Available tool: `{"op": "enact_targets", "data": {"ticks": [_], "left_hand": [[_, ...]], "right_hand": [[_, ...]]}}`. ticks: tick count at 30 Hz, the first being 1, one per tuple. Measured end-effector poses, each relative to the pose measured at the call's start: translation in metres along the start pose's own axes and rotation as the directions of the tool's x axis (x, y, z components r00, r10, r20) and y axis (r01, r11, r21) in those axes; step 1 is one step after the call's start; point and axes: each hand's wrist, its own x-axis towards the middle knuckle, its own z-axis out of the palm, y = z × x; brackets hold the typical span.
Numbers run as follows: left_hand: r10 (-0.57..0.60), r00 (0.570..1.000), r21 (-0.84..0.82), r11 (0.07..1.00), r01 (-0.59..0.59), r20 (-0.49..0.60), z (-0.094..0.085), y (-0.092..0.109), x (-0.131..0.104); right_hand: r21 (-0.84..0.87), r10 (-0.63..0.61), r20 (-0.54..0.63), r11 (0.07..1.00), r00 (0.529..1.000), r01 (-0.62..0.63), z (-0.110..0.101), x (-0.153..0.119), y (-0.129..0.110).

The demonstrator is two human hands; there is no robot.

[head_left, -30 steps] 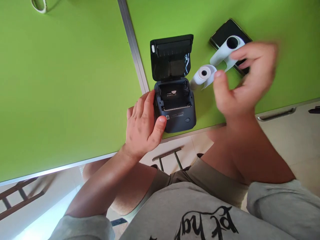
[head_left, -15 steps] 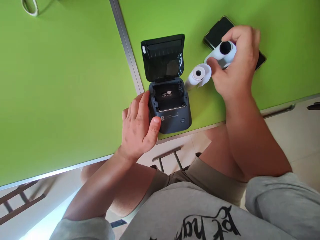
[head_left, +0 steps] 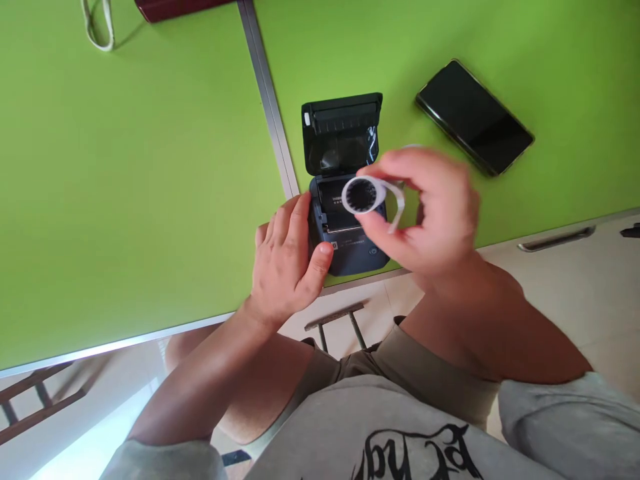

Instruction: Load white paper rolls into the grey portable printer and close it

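Observation:
A small dark label printer point(head_left: 353, 257) stands at the desk's front edge with its lid point(head_left: 340, 133) raised. My left hand point(head_left: 287, 257) lies against its left side, fingers stretched out and thumb at the front corner. Above the printer's open bay, my right hand point(head_left: 430, 207) grips a white paper roll point(head_left: 379, 193) between thumb and fingers. The roll's wide dark core faces up, and a loose flap of paper curls off its right side. Part of the bay is covered by the roll and hand. The second, narrower-cored roll is hidden from view.
A black phone point(head_left: 475, 117) lies on the green desk point(head_left: 125, 200) to the right. A metal strip point(head_left: 267, 93) crosses the desktop left of the printer. At the back are a white cord loop point(head_left: 103, 43) and a dark red object point(head_left: 180, 8).
My right hand has carried the wide-cored paper roll left and nearer, from over the phone to above the printer. The phone is now uncovered. My left hand stays at the printer.

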Motion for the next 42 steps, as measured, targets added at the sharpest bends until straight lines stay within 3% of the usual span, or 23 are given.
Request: {"op": "enact_targets", "data": {"ticks": [6, 9, 20, 25, 29, 35, 38, 42], "left_hand": [[0.004, 1.000, -0.030, 1.000, -0.003, 0.013, -0.001, 0.001, 0.000], [0.008, 1.000, -0.030, 1.000, -0.008, 0.015, 0.000, 0.001, 0.000], [0.033, 0.999, -0.022, 0.999, -0.033, 0.004, 0.000, 0.000, -0.001], [0.045, 0.999, -0.011, 0.999, -0.045, -0.006, 0.001, -0.001, 0.000], [0.059, 0.998, 0.006, 0.998, -0.059, -0.010, 0.001, -0.001, 0.000], [0.049, 0.999, -0.018, 0.999, -0.049, -0.024, 0.001, -0.001, 0.001], [0.043, 0.998, -0.043, 0.998, -0.045, -0.035, 0.000, -0.001, 0.001], [0.023, 0.999, -0.042, 0.999, -0.024, -0.024, 0.002, -0.001, 0.000]], "right_hand": [[-0.142, -0.283, 0.042, 0.948, 0.958, 0.286, 0.013, 0.005, -0.004], [-0.166, -0.335, 0.051, 0.926, 0.941, 0.338, 0.008, 0.011, -0.002], [-0.234, -0.345, 0.224, 0.889, 0.912, 0.393, 0.003, 0.014, 0.000], [-0.301, -0.348, 0.198, 0.868, 0.916, 0.395, 0.002, 0.014, 0.000], [-0.321, -0.307, 0.272, 0.864, 0.912, 0.387, 0.000, 0.017, 0.000], [-0.234, -0.331, 0.240, 0.892, 0.913, 0.385, -0.005, 0.019, 0.000], [-0.170, -0.362, 0.205, 0.902, 0.909, 0.397, -0.007, 0.010, -0.003], [-0.136, -0.364, 0.252, 0.904, 0.897, 0.405, -0.003, -0.009, -0.006]]}}
